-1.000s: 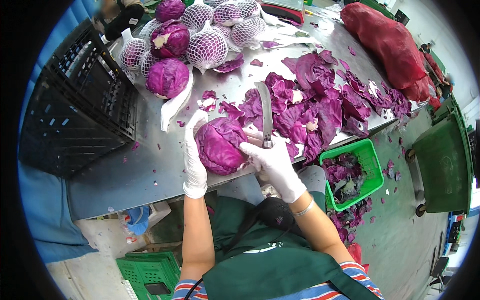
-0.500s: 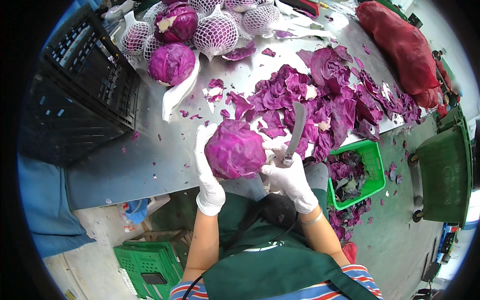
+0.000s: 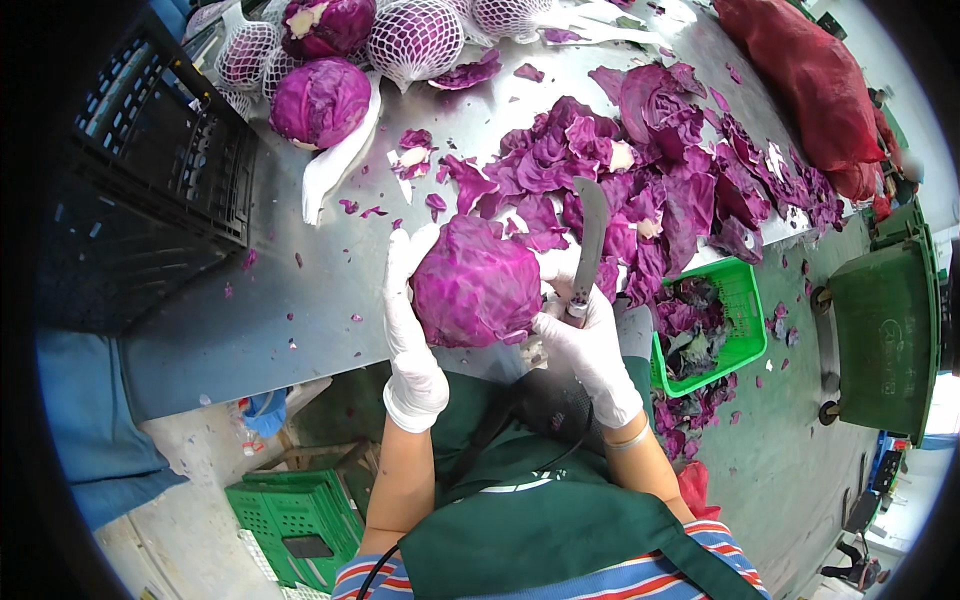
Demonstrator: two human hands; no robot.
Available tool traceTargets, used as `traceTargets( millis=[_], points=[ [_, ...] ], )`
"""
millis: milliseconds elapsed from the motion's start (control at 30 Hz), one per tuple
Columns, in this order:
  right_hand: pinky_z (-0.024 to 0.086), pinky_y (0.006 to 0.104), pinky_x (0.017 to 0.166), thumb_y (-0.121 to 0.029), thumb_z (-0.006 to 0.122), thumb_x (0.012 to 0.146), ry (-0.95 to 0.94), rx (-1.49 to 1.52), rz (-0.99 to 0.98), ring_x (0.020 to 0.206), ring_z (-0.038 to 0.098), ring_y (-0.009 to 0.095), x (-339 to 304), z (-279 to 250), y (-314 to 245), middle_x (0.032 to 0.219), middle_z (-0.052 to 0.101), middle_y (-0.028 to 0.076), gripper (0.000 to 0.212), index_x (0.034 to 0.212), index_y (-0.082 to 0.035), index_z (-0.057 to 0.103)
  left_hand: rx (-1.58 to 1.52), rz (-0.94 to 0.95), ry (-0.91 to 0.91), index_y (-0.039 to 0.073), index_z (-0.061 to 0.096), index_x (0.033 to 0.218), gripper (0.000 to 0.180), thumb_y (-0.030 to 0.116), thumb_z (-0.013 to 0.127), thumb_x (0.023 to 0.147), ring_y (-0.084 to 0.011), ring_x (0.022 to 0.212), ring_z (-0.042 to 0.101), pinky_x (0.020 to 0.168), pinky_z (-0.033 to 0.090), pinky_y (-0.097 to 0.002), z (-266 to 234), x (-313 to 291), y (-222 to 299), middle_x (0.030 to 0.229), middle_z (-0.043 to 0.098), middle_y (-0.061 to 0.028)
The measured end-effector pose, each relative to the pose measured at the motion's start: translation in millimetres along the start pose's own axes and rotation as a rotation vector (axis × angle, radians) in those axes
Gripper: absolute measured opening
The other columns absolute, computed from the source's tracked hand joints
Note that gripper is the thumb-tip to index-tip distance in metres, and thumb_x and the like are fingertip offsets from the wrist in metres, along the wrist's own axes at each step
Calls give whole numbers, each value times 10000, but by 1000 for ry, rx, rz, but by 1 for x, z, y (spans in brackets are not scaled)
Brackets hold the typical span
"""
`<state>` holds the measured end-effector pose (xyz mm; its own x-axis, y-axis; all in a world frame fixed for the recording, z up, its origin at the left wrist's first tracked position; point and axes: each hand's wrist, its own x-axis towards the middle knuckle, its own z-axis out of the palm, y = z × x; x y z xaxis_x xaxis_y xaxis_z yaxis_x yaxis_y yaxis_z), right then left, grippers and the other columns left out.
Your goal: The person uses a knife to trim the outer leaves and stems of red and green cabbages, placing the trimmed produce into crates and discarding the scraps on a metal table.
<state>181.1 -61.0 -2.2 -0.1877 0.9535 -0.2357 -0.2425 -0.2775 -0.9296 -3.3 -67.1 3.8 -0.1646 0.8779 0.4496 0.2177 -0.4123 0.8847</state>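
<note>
A red cabbage (image 3: 475,282) is held up over the near edge of the metal table (image 3: 270,340). My left hand (image 3: 408,320), in a white glove, cups its left side with the fingers pointing away from me. My right hand (image 3: 585,345), gloved too, is closed round the handle of a knife (image 3: 592,235), whose blade points up and away from me. The fingertips of this hand are at the cabbage's right side. Loose outer leaves (image 3: 560,150) lie heaped just beyond the knife.
Another bare cabbage (image 3: 320,102) and several in white foam nets (image 3: 415,40) sit far left. A black crate (image 3: 165,170) stands at the left. A green basket of leaves (image 3: 740,320), a green wheeled bin (image 3: 875,340) and a red sack (image 3: 800,90) are to the right.
The view has shifted slightly, so the table things sit higher and further left. The cabbage has turned a little in my hands, and both hands keep their hold.
</note>
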Motion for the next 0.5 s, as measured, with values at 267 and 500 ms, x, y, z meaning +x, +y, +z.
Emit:
traceTargets(
  millis=[267,500],
  points=[
    [430,265,879,-70,733,778,-171,-110,-45,998,537,115,29,33,-34,1322,531,109,357,1124,-61,642,-128,-128,25,-25,244,1457,749,352,547,886,-266,1331,356,1129,205,-377,-29,4,2,1444,354,-170],
    [404,303,995,-124,718,820,-382,-126,-187,1174,506,159,45,70,-25,1330,535,94,348,1154,-73,632,-33,-103,217,-16,343,1416,613,260,583,924,-234,1320,366,1120,241,-363,-53,-10,-7,1427,383,-134]
  ],
)
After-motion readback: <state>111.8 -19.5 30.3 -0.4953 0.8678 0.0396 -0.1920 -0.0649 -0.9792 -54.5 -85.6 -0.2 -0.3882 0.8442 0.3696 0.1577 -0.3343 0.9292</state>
